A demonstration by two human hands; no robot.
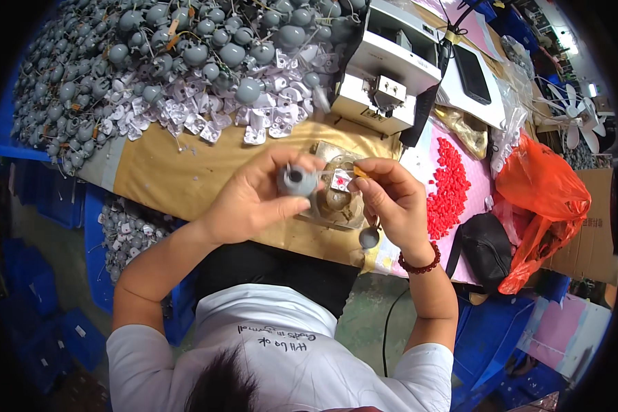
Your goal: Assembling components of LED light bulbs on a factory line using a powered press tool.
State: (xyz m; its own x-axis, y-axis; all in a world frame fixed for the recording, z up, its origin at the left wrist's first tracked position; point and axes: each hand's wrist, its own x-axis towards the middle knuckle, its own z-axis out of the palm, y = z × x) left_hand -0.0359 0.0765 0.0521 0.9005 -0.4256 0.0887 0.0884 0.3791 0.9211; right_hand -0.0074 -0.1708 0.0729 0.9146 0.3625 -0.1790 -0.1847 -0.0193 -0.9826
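My left hand is closed around a grey ball-shaped part with a dark round hole facing up. Between the thumb and forefinger of my right hand is a small orange tag, and a thin pale strand seems to run from it toward the grey part. Below that hand a smaller grey ball hangs down. Under both hands sits a worn block-like jig, partly covered by my fingers. A small white piece with red on it lies in the jig.
Grey balls with strings are heaped at the far left, beside a pile of white plastic pieces. Small red pieces lie on the right. A white boxy machine, a phone, a black pouch and an orange bag stand around.
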